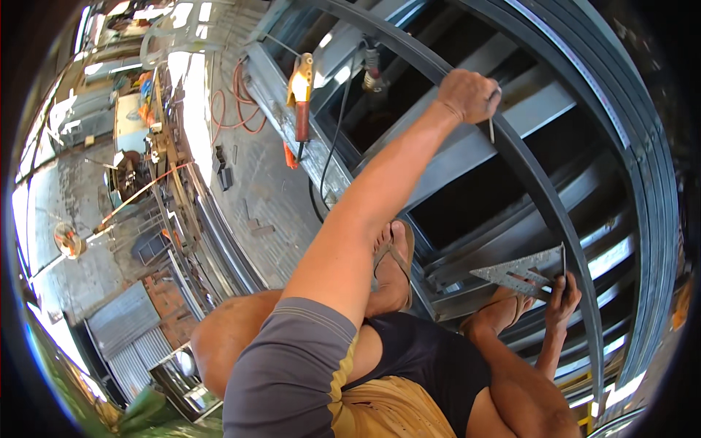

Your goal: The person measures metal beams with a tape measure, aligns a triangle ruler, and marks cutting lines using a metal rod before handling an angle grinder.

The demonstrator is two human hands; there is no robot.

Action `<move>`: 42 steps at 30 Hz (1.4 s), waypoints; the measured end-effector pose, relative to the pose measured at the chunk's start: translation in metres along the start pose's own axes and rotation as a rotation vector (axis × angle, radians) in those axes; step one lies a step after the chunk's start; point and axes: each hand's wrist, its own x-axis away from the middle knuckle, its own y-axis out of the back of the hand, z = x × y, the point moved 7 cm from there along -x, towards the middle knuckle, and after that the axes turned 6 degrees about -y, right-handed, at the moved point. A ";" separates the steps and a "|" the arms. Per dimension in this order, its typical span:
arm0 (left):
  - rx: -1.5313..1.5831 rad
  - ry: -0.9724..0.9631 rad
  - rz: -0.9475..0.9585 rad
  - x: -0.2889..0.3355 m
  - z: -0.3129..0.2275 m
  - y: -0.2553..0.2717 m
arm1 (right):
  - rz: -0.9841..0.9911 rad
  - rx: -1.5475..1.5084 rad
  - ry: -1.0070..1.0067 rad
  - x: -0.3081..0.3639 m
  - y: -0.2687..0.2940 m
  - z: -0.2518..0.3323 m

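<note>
Square (527,264): grey, triangular, slotted, pinched in right grip (563,298); left grip (469,96) curled around thin stick (491,133).

Clock hours run from the view's middle. The left forearm (350,212) slants from 7 to 1, closing off that line. A curved bar (544,186) sweeps from 12 to 4, with the left hand (467,96) in the way between 1 and 2, the right hand (564,296) and triangular square (504,274) near 4. Dark gaps beside the crossbeam (537,115) leave room toward 3. An electrode holder (301,98) obstructs 11; bare floor (274,208) lies open toward 9.
</note>
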 end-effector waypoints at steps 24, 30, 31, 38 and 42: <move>-0.031 0.106 0.342 -0.025 0.009 -0.028 | 0.051 0.139 -0.113 0.003 -0.004 0.013; -0.015 0.076 0.340 -0.028 0.008 -0.028 | 0.064 0.142 -0.116 -0.002 -0.003 0.011; -0.015 0.075 0.343 -0.025 0.009 -0.028 | 0.060 0.136 -0.101 -0.004 -0.002 0.014; 0.010 -0.015 0.076 -0.005 0.003 -0.011 | 0.046 0.129 -0.114 -0.004 0.003 0.010; 0.103 -0.140 -0.178 0.010 -0.006 0.007 | 0.057 0.132 -0.132 -0.004 0.004 0.007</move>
